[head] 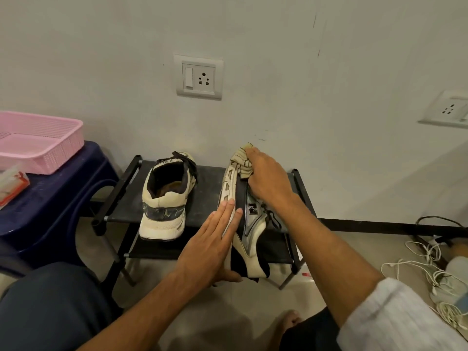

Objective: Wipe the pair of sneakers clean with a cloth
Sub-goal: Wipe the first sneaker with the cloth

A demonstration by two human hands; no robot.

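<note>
Tipped sneaker (253, 221) sits on its side at the right of the shoe rack (210, 181), sole facing left. The left grip (210, 245) braces it with fingers straight and flat on the sole and thumb under the near heel, probably so it won't slide under rubbing. The right grip (266, 176) is clamped on the bunched cloth (243, 160), pressed on the far toe end and touching the shoe. Second sneaker (164, 198) stands upright at left, apart from both grips.

You have one wide-angle view, worn on your head, facing forward and down. It looks from close above at the low black two-tier shoe rack (210, 178) against the pale wall (304, 72).
</note>
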